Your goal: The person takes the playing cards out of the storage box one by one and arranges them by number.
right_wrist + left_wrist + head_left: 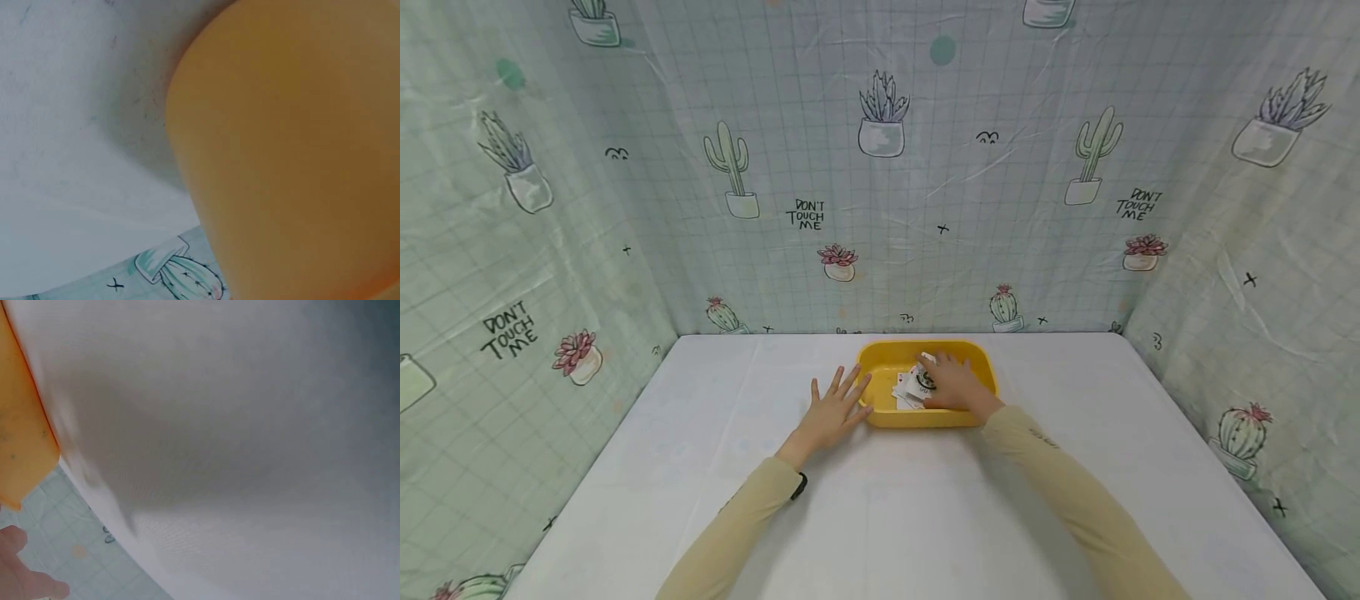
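A yellow tray (925, 419) stands near the far edge of the white table, with several playing cards (903, 400) lying loosely on its floor. Reaching in over the right side, my right hand (958, 385) pinches a white card with a dark print (921, 383) between thumb and fingers; the hand covers part of it. My left hand (830, 417) spreads its fingers at the tray's left rim, fingertips right at the edge. In the left wrist view, part of the left hand (25, 569) shows below the tray (22, 419). The tray's outer wall (294, 150) fills much of the right wrist view.
The white table (880, 508) extends in front of the tray and to both sides. A pale cloth (880, 192) printed with cacti hangs behind the table and along both sides. The person wears beige sleeves and a black band (800, 486) at the left wrist.
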Demonstrator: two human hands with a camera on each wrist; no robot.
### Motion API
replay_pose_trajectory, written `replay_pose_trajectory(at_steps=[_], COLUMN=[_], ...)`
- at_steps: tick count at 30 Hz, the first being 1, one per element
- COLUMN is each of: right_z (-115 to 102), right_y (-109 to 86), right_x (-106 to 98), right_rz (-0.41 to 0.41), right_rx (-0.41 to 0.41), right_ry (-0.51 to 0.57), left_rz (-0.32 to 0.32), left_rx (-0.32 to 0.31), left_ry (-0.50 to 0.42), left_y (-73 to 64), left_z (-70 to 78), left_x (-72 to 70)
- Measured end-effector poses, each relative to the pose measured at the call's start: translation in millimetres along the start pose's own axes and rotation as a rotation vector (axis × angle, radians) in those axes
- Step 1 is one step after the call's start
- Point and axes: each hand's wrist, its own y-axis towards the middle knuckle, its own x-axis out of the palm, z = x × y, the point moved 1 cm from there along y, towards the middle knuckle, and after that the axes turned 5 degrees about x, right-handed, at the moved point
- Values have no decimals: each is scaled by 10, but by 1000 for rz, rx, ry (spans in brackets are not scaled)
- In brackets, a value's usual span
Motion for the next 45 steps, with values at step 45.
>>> replay_pose_trajectory(at_steps=[45], right_z=[11], right_y=[-550], right_x=[-343], right_rz=[238], right_rx=[-291], right_ry=[-147], left_rz=[-24], left_rx=[-19], left_ry=[-14], left_y=[-6], left_z=[10], left_x=[-16])
